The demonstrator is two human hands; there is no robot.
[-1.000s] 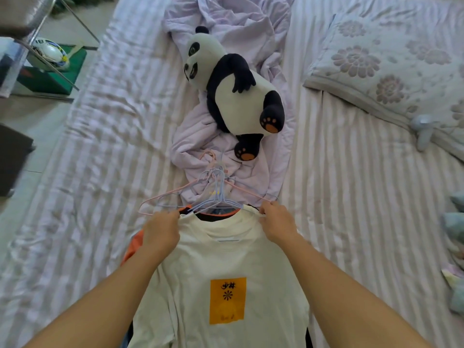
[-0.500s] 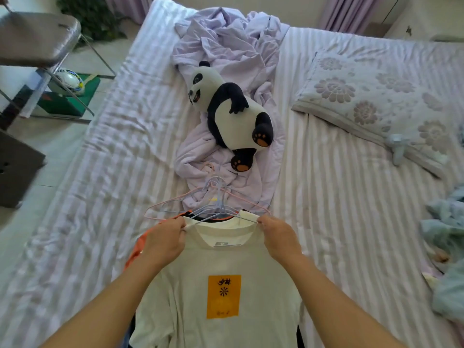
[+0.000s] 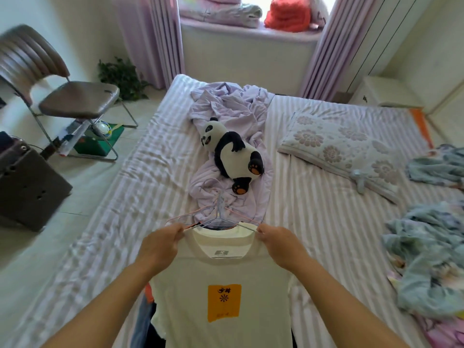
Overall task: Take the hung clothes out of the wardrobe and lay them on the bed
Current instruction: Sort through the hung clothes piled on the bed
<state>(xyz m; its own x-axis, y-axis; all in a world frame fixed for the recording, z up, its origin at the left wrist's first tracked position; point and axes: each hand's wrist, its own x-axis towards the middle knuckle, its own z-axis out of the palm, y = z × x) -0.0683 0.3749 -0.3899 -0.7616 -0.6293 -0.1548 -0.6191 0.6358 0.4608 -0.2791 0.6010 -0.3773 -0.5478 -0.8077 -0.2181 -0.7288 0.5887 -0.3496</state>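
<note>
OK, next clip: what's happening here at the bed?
A person stands at the bed holding a white T-shirt by its shoulders, left hand and right hand each gripping one side. It lies on top of other clothes, with a bunch of hangers at the collar. A toy panda lies on a purple sheet just beyond.

Striped bed — panda, pillow, crumpled sheet, T-shirt.
</note>
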